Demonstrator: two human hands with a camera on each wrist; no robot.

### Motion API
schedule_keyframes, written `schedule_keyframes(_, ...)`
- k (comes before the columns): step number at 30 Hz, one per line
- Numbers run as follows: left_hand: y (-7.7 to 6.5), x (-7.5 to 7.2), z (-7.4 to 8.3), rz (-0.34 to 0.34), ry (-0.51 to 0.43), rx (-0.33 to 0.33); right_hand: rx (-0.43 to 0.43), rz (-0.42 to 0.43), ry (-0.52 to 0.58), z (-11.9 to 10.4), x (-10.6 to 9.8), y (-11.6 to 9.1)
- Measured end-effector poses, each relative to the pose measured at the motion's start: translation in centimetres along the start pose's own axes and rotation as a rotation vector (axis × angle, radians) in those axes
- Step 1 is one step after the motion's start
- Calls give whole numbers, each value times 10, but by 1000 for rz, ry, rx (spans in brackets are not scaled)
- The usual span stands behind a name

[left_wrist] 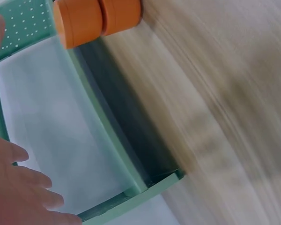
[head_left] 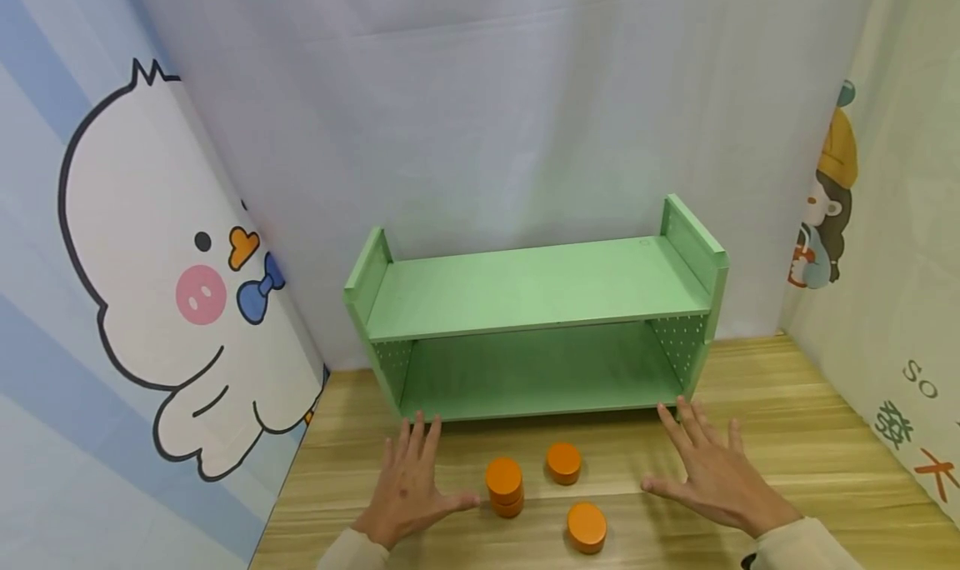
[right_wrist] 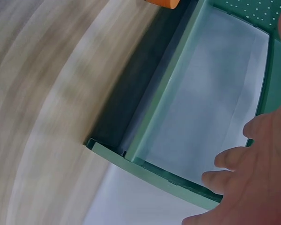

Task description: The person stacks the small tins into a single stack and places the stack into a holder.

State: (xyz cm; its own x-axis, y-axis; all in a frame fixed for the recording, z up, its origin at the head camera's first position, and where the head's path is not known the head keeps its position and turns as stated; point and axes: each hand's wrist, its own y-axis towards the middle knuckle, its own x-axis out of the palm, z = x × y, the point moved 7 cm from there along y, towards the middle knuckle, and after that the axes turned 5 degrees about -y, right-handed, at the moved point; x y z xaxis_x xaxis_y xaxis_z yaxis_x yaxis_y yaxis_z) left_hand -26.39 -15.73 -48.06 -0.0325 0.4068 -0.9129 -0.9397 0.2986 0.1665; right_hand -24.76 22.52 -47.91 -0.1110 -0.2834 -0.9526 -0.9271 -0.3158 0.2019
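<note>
My left hand [head_left: 411, 485] is spread with straight fingers at the left, its thumb beside a stack of two short orange cylinders [head_left: 505, 482]. I cannot tell whether the thumb touches the stack. Fingers outstretched, my right hand [head_left: 712, 477] lies at the right, near the front corner of a green two-tier shelf [head_left: 540, 291]. Neither hand holds anything. Two more orange cylinders stand singly between the hands, one nearer the shelf [head_left: 563, 463] and one nearer me [head_left: 587, 527]. The left wrist view shows two cylinders [left_wrist: 79, 21] close together beside the shelf.
The shelf stands on a wood-grain table [head_left: 780, 412] against a pale cloth backdrop [head_left: 480, 120]. Its side panels rise above the upper board, and the inner sides have rows of small holes. Printed cartoon curtains hang at the left [head_left: 135, 320] and right [head_left: 892, 245].
</note>
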Motion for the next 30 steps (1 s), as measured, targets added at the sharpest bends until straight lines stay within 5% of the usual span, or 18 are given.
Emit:
schedule_keyframes(21, 1, 24, -2, 79, -119, 17, -27, 7, 64, -6, 22, 1)
schedule_keyframes(30, 0, 40, -1, 36, -285, -42, -82, 49, 111, -12, 31, -1)
